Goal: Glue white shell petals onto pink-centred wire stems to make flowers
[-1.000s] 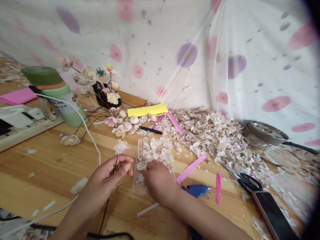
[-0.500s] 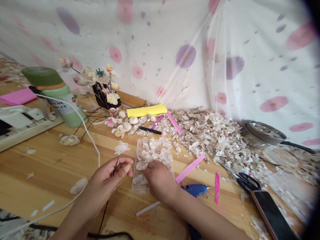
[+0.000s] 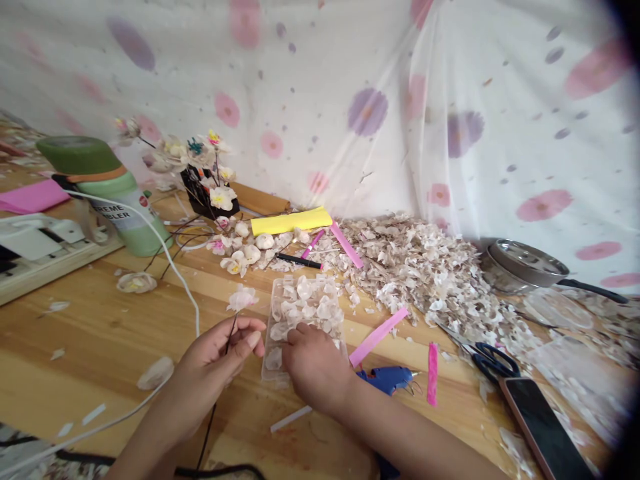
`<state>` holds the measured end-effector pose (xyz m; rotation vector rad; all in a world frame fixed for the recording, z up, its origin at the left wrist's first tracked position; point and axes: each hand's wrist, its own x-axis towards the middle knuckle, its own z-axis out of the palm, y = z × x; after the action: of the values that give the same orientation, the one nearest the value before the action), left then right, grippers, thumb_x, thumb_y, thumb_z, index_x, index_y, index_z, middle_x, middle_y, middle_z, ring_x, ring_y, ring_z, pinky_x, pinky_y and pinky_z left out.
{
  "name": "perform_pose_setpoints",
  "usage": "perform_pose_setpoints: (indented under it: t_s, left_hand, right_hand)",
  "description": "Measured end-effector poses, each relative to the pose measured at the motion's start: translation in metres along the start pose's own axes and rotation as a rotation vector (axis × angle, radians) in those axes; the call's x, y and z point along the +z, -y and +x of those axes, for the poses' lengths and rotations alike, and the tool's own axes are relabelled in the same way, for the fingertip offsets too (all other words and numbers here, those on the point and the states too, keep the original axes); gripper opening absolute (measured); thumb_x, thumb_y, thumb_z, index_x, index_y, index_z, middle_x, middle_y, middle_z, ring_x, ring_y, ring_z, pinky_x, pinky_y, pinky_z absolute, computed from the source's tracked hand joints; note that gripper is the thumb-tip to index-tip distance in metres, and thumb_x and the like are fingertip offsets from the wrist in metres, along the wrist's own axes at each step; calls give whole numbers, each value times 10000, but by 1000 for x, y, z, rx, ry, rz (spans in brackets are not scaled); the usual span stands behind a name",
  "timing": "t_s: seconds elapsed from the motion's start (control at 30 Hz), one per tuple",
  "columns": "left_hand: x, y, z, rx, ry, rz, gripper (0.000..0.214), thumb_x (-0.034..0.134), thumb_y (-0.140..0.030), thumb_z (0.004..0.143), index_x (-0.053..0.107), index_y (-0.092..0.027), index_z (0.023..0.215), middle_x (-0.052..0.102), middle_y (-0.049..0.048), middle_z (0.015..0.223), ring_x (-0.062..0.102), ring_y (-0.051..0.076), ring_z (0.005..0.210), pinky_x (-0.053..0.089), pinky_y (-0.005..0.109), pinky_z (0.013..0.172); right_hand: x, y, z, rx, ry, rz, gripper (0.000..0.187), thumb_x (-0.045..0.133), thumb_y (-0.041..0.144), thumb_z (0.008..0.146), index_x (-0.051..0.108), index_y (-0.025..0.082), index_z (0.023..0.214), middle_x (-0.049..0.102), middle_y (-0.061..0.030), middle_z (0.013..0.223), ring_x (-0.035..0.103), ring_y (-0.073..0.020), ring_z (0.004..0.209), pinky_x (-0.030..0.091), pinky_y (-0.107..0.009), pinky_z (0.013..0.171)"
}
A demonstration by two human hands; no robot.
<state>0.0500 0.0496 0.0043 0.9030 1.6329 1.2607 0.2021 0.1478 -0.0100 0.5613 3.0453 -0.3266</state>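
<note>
My left hand pinches the thin dark stem of an artificial flower. The whitish bloom stands upright above the fingers, and the stem runs down below the hand. My right hand reaches into a clear plastic box with its fingers bent and drawn together. Whatever lies between those fingertips is hidden behind the hand. Pale, translucent petals fill much of the box. Partly behind my right forearm lies a blue glue gun.
Scissors and a phone lie at right, near a lidded pan. Behind the box spreads a heap of dried petals. At left stand a green tumbler and a power strip, with a white cable looping across the table.
My right hand has shifted slightly within the box, its fingers still drawn together. The left hand keeps its hold on the flower stem. The whole view has drifted a little.
</note>
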Motion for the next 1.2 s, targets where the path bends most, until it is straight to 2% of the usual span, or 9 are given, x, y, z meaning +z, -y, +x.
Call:
perform_pose_setpoints:
  t_s: [0.13, 0.3, 0.4, 0.5, 0.67, 0.83, 0.93, 1.07, 1.2]
  left_hand:
    - [-1, 1, 0, 3, -11, -4, 300, 568, -482, 854, 607, -224, 1001, 626, -15, 752, 356, 90, 484, 261, 231, 448]
    - [3, 2, 0, -21, 8, 19, 309, 575, -486, 844, 629, -226, 1002, 645, -1, 788, 367, 90, 458, 264, 235, 434]
    - [9, 1, 0, -46, 20, 49, 325, 577, -489, 835, 646, -226, 1012, 682, 17, 807, 454, 116, 486, 297, 240, 441]
    - [18, -3, -1, -38, 40, 54, 322, 583, -489, 821, 671, -210, 954, 704, 39, 781, 595, 191, 652, 410, 265, 538]
    - [31, -9, -4, 5, 107, 80, 235, 613, -424, 793, 697, -208, 832, 713, 41, 782, 634, 234, 774, 476, 319, 713]
    - [38, -10, -9, 33, 118, 67, 183, 602, -369, 783, 674, -218, 709, 675, 20, 686, 616, 222, 705, 465, 309, 676]
    - [40, -8, -11, 53, 148, 78, 204, 580, -381, 804, 674, -219, 725, 666, 18, 686, 613, 218, 714, 457, 304, 682]
    - [42, -8, -15, 63, 192, 106, 234, 562, -399, 829, 658, -221, 712, 647, 10, 686, 593, 201, 698, 443, 291, 664]
    - [46, -10, -21, 68, 143, 81, 233, 580, -411, 816, 667, -218, 717, 660, 19, 689, 599, 208, 706, 456, 299, 673]
  right_hand:
    - [-2, -2, -1, 35, -46, 102, 150, 553, 25, 745, 688, 86, 773, 670, -141, 820, 585, -258, 823, 436, -340, 678]
    - [-9, -8, -6, 217, -170, 362, 191, 481, 68, 846, 642, 124, 760, 647, -68, 782, 563, -171, 761, 424, -272, 695]
    - [-16, -11, -11, 275, -191, 548, 212, 465, 94, 885, 597, 138, 725, 565, 6, 666, 511, -115, 635, 388, -205, 572]
    - [-23, -11, -18, 287, -205, 681, 226, 483, 136, 905, 565, 152, 695, 498, 38, 630, 479, -101, 608, 368, -190, 549]
    - [-29, -4, -32, 304, -263, 752, 163, 558, 149, 869, 572, 162, 707, 551, 19, 701, 508, -123, 674, 383, -228, 628]
    - [-31, 1, -40, 329, -328, 866, 109, 593, 111, 823, 597, 171, 733, 589, 7, 725, 534, -141, 706, 394, -248, 658]
    - [-30, 3, -43, 374, -377, 947, 100, 570, 123, 818, 595, 175, 737, 579, 5, 717, 523, -147, 706, 394, -257, 661]
    - [-28, 4, -46, 387, -461, 1090, 116, 545, 232, 826, 569, 177, 727, 550, 1, 701, 490, -152, 702, 382, -274, 660]
    - [-25, 6, -48, 411, -521, 1350, 182, 608, 339, 782, 564, 180, 705, 524, 18, 661, 457, -133, 649, 358, -259, 624]
